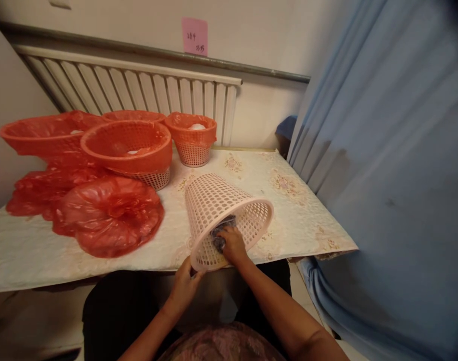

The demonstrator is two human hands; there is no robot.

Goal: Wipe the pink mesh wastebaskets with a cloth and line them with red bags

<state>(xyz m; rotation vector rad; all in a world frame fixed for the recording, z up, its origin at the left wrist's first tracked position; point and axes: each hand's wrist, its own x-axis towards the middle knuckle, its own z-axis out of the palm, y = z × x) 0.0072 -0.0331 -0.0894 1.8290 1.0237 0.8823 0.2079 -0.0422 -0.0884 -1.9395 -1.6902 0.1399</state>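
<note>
A pale pink perforated basket [214, 198] lies on its side on the table, its wide mouth turned toward me and to the right. My left hand [186, 283] grips the lower left part of its rim, thumb and fingers closed on it. My right hand [232, 244] reaches into the mouth, its fingers closed on a dark grey crumpled cloth [218, 242] against the inner wall. Part of the cloth is hidden behind the fingers.
Several baskets with red liners stand at the back left, one of them a small basket [193, 153]. Red plastic bags [108, 215] lie in front. A radiator [139, 90] is behind the table [300, 225]; a blue curtain [383, 190] hangs at right.
</note>
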